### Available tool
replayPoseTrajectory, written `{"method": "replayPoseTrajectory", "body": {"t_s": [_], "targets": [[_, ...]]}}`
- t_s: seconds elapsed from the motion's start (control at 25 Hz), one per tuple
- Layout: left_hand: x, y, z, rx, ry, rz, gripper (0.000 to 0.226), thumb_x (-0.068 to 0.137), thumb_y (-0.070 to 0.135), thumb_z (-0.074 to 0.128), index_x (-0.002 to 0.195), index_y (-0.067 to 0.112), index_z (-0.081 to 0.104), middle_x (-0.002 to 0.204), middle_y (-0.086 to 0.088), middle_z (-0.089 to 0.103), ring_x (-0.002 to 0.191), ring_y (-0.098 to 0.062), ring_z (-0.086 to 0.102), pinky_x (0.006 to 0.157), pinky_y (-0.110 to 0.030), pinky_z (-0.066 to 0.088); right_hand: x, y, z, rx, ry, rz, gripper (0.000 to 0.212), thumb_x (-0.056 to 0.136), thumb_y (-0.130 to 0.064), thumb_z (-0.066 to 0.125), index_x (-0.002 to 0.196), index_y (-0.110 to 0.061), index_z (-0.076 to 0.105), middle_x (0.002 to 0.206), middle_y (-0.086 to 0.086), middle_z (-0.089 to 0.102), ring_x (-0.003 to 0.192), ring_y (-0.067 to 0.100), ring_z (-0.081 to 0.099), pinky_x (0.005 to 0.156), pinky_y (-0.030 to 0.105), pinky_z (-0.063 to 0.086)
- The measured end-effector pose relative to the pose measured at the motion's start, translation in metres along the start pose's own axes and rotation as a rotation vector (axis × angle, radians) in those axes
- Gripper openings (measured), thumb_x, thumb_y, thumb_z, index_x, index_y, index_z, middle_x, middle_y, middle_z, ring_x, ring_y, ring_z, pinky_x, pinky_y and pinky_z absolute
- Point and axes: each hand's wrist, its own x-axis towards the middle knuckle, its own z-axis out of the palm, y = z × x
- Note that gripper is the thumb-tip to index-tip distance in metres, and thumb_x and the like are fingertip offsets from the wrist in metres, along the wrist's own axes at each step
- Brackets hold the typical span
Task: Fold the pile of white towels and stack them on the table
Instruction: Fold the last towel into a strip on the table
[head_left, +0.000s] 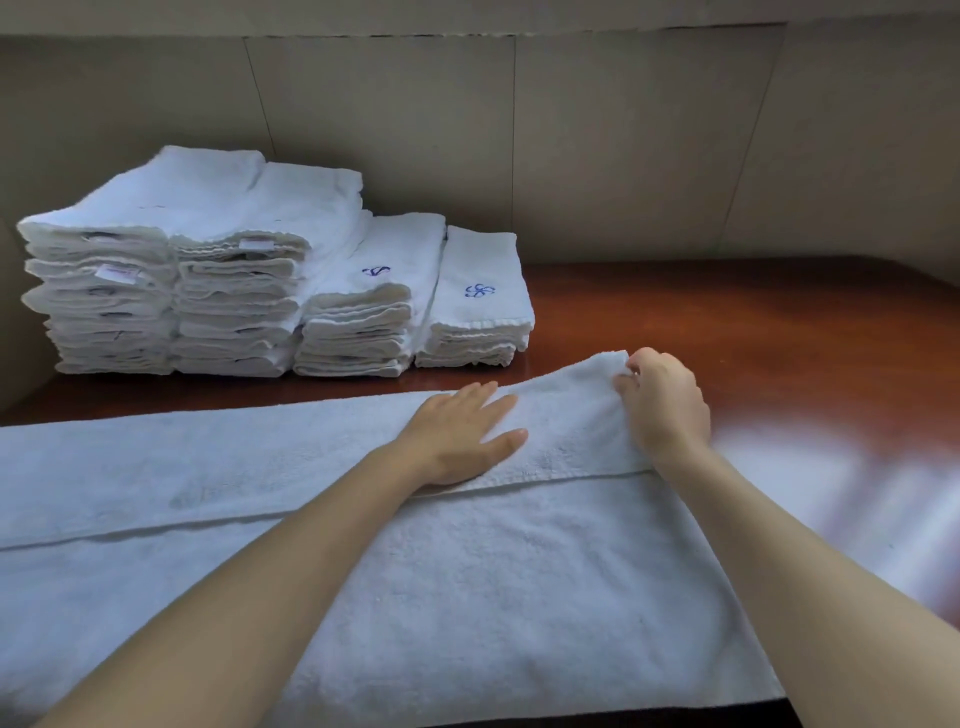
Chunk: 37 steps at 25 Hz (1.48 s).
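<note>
Towel (467, 571) lies spread across the brown surface (727, 322), its left end cut off by the frame. My left hand (462, 431) presses flat on the folded-over band; my right hand (662, 405) pinches the far corner, fingertips hidden. Folded stacks (234, 270) stand behind; the right side blurs.

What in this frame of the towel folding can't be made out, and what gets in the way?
- Towel being folded, head view: its left end is cut off by the picture's edge.
- Table, head view: the right side is blurred by glare.
- Labels on the folded stacks, head view: too small to read.
- Right hand, head view: fingertips are hidden behind the towel corner it pinches.
- Left hand lies flat and plainly visible.
</note>
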Motion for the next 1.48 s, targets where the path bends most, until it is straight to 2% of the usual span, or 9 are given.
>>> {"method": "replayPoseTrajectory", "body": {"t_s": [0.2, 0.44, 0.6, 0.8, 0.92, 1.16, 1.28, 1.4, 1.48], "targets": [[0.004, 0.013, -0.001, -0.021, 0.068, -0.025, 0.057, 0.099, 0.053, 0.02, 0.151, 0.031, 0.014, 0.16, 0.003, 0.004, 0.147, -0.011, 0.001, 0.117, -0.034, 0.002, 0.002, 0.02, 0.002, -0.196, -0.064, 0.032, 0.023, 0.097, -0.018, 0.042, 0.099, -0.004, 0.06, 0.108, 0.013, 0.049, 0.101, 0.033, 0.043, 0.075, 0.035, 0.036], [0.001, 0.016, -0.003, -0.033, 0.059, -0.047, 0.055, 0.1, 0.05, 0.02, 0.151, 0.03, 0.014, 0.16, 0.002, 0.004, 0.147, -0.012, 0.001, 0.118, -0.034, 0.002, 0.004, 0.013, 0.002, 0.066, -0.107, 0.002, 0.023, 0.098, -0.022, 0.038, 0.094, -0.006, 0.054, 0.097, 0.009, 0.055, 0.09, 0.03, 0.049, 0.069, 0.035, 0.039], [0.002, 0.014, -0.003, -0.032, 0.051, -0.046, 0.056, 0.1, 0.05, 0.02, 0.152, 0.031, 0.013, 0.161, 0.003, 0.003, 0.147, -0.011, 0.0, 0.118, -0.034, 0.001, 0.005, 0.011, 0.001, 0.112, -0.179, 0.09, 0.025, 0.096, -0.029, 0.042, 0.108, -0.01, 0.053, 0.107, 0.006, 0.057, 0.089, 0.026, 0.048, 0.073, 0.033, 0.039], [0.004, 0.012, -0.002, -0.045, 0.052, -0.023, 0.056, 0.099, 0.052, 0.021, 0.151, 0.032, 0.014, 0.16, 0.003, 0.006, 0.147, -0.01, 0.001, 0.118, -0.035, 0.002, 0.008, 0.006, -0.006, 0.014, -0.041, 0.101, 0.027, 0.099, -0.028, 0.035, 0.084, -0.012, 0.05, 0.09, 0.003, 0.055, 0.085, 0.029, 0.049, 0.071, 0.033, 0.032], [0.007, 0.008, -0.002, -0.083, 0.085, 0.01, 0.056, 0.098, 0.055, 0.022, 0.15, 0.034, 0.018, 0.16, 0.005, 0.011, 0.146, -0.009, 0.006, 0.117, -0.034, 0.005, 0.014, 0.006, -0.009, 0.031, 0.039, 0.096, 0.03, 0.101, -0.033, 0.035, 0.092, -0.014, 0.055, 0.088, 0.001, 0.052, 0.084, 0.026, 0.046, 0.073, 0.032, 0.03], [0.008, 0.01, -0.004, 0.012, 0.017, -0.008, 0.06, 0.098, 0.057, 0.016, 0.152, 0.032, 0.008, 0.161, 0.005, 0.001, 0.147, -0.009, -0.002, 0.118, -0.036, 0.0, 0.012, 0.015, -0.002, -0.149, -0.087, 0.14, 0.02, 0.098, -0.022, 0.041, 0.11, -0.012, 0.053, 0.102, 0.009, 0.063, 0.085, 0.03, 0.049, 0.074, 0.033, 0.032], [0.009, 0.014, -0.003, 0.075, 0.072, -0.004, 0.062, 0.097, 0.059, 0.017, 0.152, 0.032, 0.008, 0.16, 0.004, 0.0, 0.147, -0.009, -0.004, 0.118, -0.038, -0.003, 0.013, 0.009, -0.009, -0.216, -0.018, -0.013, 0.029, 0.098, -0.025, 0.047, 0.125, -0.015, 0.045, 0.108, 0.011, 0.06, 0.097, 0.033, 0.054, 0.078, 0.036, 0.036], [0.015, 0.016, 0.0, 0.035, 0.011, 0.012, 0.064, 0.096, 0.061, 0.016, 0.152, 0.033, 0.005, 0.161, 0.005, -0.002, 0.147, -0.01, -0.003, 0.119, -0.038, 0.001, 0.009, 0.009, -0.003, -0.367, -0.254, -0.108, 0.036, 0.099, -0.036, 0.043, 0.134, -0.027, 0.043, 0.123, 0.008, 0.048, 0.115, 0.029, 0.044, 0.092, 0.043, 0.035], [0.015, 0.017, -0.001, 0.019, -0.016, 0.006, 0.064, 0.096, 0.06, 0.016, 0.152, 0.032, 0.004, 0.161, 0.005, -0.003, 0.147, -0.01, -0.004, 0.119, -0.037, 0.0, 0.003, 0.004, -0.001, -0.436, -0.279, -0.056, 0.031, 0.1, -0.03, 0.039, 0.13, -0.026, 0.048, 0.125, 0.008, 0.045, 0.118, 0.028, 0.04, 0.099, 0.047, 0.03]]}}
